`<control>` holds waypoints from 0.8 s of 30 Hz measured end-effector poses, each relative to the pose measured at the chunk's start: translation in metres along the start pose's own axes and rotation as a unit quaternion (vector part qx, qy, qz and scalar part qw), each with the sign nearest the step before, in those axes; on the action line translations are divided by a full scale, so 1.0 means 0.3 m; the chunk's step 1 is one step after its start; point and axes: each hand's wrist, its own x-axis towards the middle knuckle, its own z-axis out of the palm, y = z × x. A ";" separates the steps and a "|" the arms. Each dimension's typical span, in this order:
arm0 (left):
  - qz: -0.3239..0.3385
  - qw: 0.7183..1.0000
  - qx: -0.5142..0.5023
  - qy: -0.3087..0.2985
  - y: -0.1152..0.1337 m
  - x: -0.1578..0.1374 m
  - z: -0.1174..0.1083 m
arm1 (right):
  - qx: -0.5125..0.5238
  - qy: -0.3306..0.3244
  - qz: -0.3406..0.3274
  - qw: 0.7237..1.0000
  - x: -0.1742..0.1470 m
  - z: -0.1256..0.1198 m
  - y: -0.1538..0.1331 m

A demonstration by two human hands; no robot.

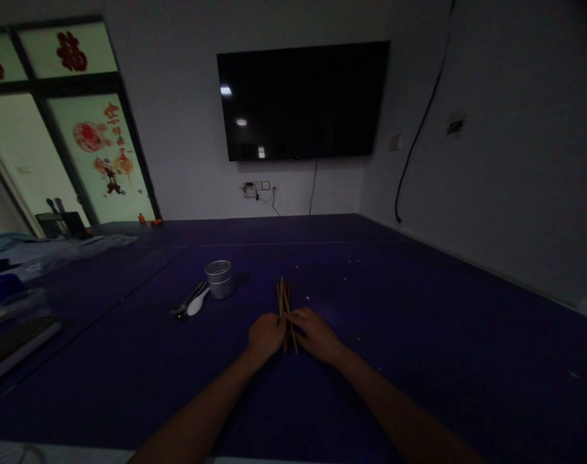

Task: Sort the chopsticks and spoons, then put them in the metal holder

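Observation:
A loose bundle of thin brown chopsticks [280, 293] lies on the purple-blue tabletop in front of me, pointing away, some of them crossing. My left hand [267, 334] is closed at the left side of the bundle, its fingertips against the sticks. From the right, my right hand [317, 332] reaches over the chopsticks, fingers bent and touching them around their middle. Dim light and the hands hide part of the bundle. Further left stand a grey metal cup [220, 280] and, beside it, a white spoon [199, 301] with dark metal spoons [187, 304].
The broad purple-blue table [419, 335] reaches to the wall, with small white scraps [345, 279] scattered on it. At the left lie plastic bags [80, 248], a dark box [61, 224] and a flat board [20, 345]. A black cable [419, 129] hangs down the right wall.

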 end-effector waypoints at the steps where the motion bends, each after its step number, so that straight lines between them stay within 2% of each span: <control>1: 0.001 1.000 0.009 0.000 0.001 -0.002 -0.002 | 0.000 -0.003 0.000 1.000 0.000 0.000 -0.002; 16: -0.005 0.998 0.058 -0.018 -0.001 -0.007 -0.009 | 0.033 0.034 0.005 0.999 0.005 0.023 0.017; 24: -0.011 0.998 0.062 -0.014 0.005 -0.008 -0.017 | 0.018 0.098 -0.004 0.995 -0.007 0.010 0.016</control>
